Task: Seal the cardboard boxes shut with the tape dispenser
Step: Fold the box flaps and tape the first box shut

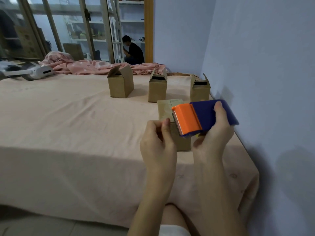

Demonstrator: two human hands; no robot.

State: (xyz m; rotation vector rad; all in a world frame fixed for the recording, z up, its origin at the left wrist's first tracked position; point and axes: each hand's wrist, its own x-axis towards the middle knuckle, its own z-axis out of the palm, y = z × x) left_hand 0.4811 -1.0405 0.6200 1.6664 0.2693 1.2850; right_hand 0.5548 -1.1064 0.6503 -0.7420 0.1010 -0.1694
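A closed cardboard box [166, 108] with tape on its top stands on the bed near its right edge. My right hand [215, 133] grips the blue and orange tape dispenser [202, 116] just above the box's near right corner. My left hand [158, 138] is curled at the box's near left edge, thumb against it; whether it pinches a tape end I cannot tell. Three more boxes stand farther back with their top flaps up: one on the left [120, 86], one in the middle [157, 90], one on the right [200, 91].
The bed [68, 125] has a pink sheet; a crumpled pink blanket [88, 65] lies along its far side and a white device [40, 71] at the far left. A blue wall [264, 65] runs close along the right. A person sits beyond the glass doors [133, 50].
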